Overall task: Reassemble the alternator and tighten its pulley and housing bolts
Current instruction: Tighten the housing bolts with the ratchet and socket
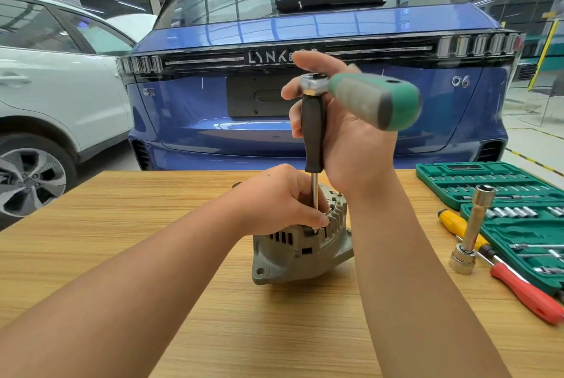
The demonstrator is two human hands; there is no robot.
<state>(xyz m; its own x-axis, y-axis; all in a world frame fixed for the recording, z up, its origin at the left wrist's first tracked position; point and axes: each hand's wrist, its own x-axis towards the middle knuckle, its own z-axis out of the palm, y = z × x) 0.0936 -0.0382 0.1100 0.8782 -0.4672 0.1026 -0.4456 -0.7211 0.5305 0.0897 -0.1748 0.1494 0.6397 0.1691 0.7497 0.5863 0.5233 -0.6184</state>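
Alternator on the wooden table, with a ratchet and extension bar set upright on a housing bolt.

From left: a white car (45, 96) and a blue car (320, 96) stand behind the table (122, 255). The left hand (274, 200) rests on top of the alternator (293, 249) at table centre, fingers curled around the steel shaft of the extension bar (313, 130). The right hand (345, 133) holds the bar's black grip, fingers wrapped behind it, thumb near the ratchet (363, 96) head. At right lie a long socket (473, 225), two screwdrivers (518, 283) and a green socket case (500, 185).
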